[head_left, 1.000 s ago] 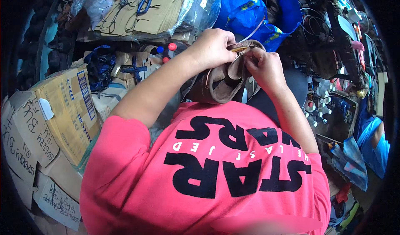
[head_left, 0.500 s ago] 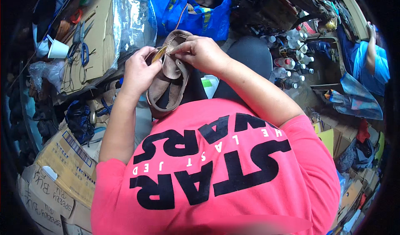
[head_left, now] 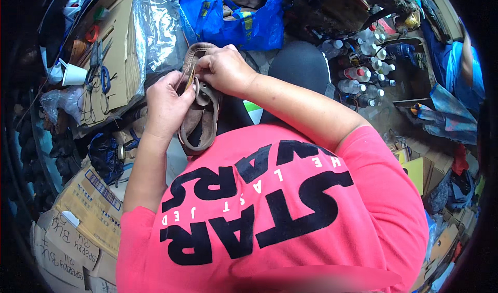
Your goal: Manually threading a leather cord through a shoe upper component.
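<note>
A worn brown leather shoe (head_left: 199,124) rests upside-up over my lap, toe end pointing away from me. My left hand (head_left: 167,106) grips its left side near the top edge and pinches a small yellowish tool against the leather. My right hand (head_left: 224,70) clasps the far end of the shoe from the right, fingers curled over the rim. Both hands touch the shoe and sit close together. My pink printed shirt fills the lower half of the view and hides the shoe's near end.
A blue plastic bag (head_left: 236,15) lies just beyond the shoe. A flattened cardboard sheet (head_left: 116,49) at left carries scissors (head_left: 104,75) and a white cup (head_left: 73,75). Several small bottles (head_left: 363,70) stand at right. Another person in blue (head_left: 461,70) is at far right. Cardboard boxes (head_left: 83,215) sit lower left.
The view has swung, so the shoe and hands now appear further left and higher. Both hands have stayed on the shoe, the right hand shifting along its far rim.
</note>
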A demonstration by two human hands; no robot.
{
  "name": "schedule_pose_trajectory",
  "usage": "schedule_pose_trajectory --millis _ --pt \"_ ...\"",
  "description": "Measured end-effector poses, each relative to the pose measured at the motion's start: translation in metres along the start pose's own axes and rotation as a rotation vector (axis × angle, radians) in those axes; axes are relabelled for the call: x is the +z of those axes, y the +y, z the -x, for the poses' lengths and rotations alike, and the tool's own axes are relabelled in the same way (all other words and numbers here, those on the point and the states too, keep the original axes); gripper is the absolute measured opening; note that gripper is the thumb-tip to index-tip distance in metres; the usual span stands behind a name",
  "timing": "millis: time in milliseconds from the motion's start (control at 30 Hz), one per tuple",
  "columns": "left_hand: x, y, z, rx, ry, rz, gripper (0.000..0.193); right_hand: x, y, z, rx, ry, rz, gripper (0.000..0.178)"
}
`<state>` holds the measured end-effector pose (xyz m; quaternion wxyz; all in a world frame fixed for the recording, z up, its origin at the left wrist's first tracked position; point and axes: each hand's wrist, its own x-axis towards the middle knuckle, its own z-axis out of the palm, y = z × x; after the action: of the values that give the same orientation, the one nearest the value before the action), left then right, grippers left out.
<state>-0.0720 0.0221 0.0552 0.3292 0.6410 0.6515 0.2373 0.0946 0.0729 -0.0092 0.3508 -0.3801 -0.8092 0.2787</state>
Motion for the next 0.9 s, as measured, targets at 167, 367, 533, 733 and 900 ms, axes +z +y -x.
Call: schedule_pose_trajectory --millis 167,367,533,733,900 --pt "-0.019 0.013 -0.005 0.003 0.097 -0.044 0.013 -0.023 -0.010 -0.007 0.138 -0.041 -0.078 0.016" --pt "-0.006 0.016 -0.008 0.066 0.065 -0.067 0.011 -0.010 -0.020 -0.013 0.088 -0.017 0.179 0.012" --pt "-0.060 0.012 -0.009 -0.071 -0.156 0.128 0.020 -0.042 -0.047 -0.010 -0.123 0.037 0.293 0.013" --pt "-0.061 0.015 -0.027 0.533 -0.160 -0.442 0.026 -0.039 -0.037 -0.020 -0.138 -0.128 0.152 0.018" --pt "-0.019 -0.025 -0.012 0.349 -0.045 -0.065 0.029 -0.028 -0.027 -0.015 -0.036 -0.248 0.076 0.013"
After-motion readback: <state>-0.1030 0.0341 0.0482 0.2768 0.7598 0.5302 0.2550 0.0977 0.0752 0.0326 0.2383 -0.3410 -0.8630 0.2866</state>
